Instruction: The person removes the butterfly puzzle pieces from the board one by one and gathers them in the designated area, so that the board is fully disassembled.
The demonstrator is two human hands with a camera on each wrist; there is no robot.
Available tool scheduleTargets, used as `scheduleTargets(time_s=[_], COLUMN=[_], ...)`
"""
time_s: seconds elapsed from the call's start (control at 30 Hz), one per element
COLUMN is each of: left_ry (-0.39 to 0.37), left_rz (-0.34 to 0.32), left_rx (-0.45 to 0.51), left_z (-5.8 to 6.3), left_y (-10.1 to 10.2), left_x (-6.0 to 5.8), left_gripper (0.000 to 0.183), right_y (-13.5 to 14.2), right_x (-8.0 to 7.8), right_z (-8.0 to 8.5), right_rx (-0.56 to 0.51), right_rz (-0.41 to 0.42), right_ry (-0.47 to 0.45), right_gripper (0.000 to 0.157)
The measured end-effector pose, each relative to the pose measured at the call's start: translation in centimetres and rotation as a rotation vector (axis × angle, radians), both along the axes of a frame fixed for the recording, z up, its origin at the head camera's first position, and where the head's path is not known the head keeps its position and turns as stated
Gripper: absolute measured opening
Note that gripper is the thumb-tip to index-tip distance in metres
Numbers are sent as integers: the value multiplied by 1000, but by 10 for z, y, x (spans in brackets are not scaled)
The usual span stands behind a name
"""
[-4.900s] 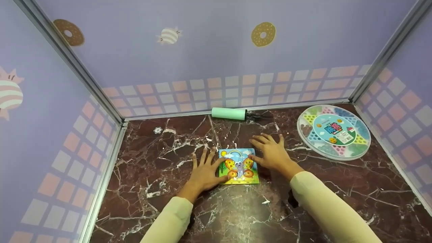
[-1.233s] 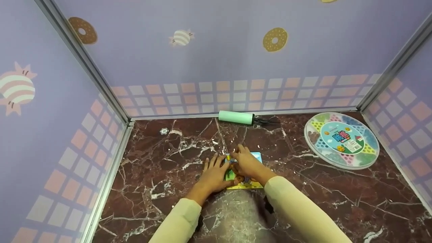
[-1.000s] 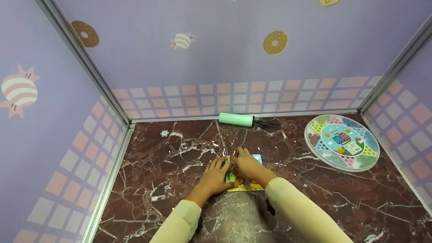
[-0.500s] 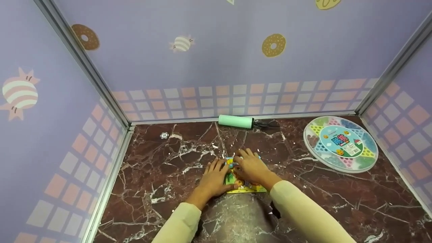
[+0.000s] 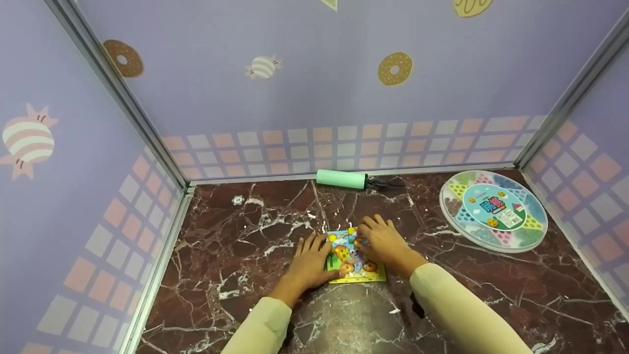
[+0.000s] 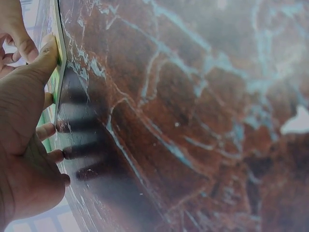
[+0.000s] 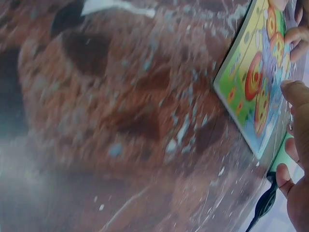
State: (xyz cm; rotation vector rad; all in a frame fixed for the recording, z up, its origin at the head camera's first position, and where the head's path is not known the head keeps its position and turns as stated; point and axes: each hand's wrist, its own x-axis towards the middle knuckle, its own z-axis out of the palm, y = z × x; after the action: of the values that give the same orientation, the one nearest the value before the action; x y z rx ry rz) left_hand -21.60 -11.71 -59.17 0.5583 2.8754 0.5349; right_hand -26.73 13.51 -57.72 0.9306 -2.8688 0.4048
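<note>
A small square jigsaw puzzle with an orange-winged butterfly lies on the dark marbled table, yellow along its near edge. My left hand rests along its left side with fingers fairly straight; in the left wrist view, the thumb presses on the board's edge. Over the puzzle's upper right, my right hand curls its fingers and pinches a small yellow-and-teal puzzle piece that stands tilted above the picture. The right thumb comes down close over the picture in the right wrist view. My right fingers cover the upper-right part.
A mint-green hand pump with a black end lies by the back wall. To the right sits a round, clear-lidded board game box. A small round chip lies at back left. Patterned walls enclose the table on three sides.
My right hand came from the puzzle's right edge over its middle, then drew back rightward, where the tilted piece shows. My left hand stays at the left side. The view has shifted slightly.
</note>
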Motion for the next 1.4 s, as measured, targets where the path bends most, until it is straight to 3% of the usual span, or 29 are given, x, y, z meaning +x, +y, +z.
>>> scheduleTargets(time_s=[0.47,1.03,1.4], left_ry=[-1,-33,-22], left_rz=[-22,-21,-35], left_rx=[34,77,61], left_z=[-1,-6,0], left_y=[-3,-7,-6], left_x=[4,2,-1], left_gripper=[81,79,83], right_y=[44,91,100], right_x=[-2,2,-1], right_z=[-9,-18,-15], right_rx=[-2,-27,-7], right_rz=[-8,-83,-103], right_ry=[106,65,17], right_gripper=[28,22,17])
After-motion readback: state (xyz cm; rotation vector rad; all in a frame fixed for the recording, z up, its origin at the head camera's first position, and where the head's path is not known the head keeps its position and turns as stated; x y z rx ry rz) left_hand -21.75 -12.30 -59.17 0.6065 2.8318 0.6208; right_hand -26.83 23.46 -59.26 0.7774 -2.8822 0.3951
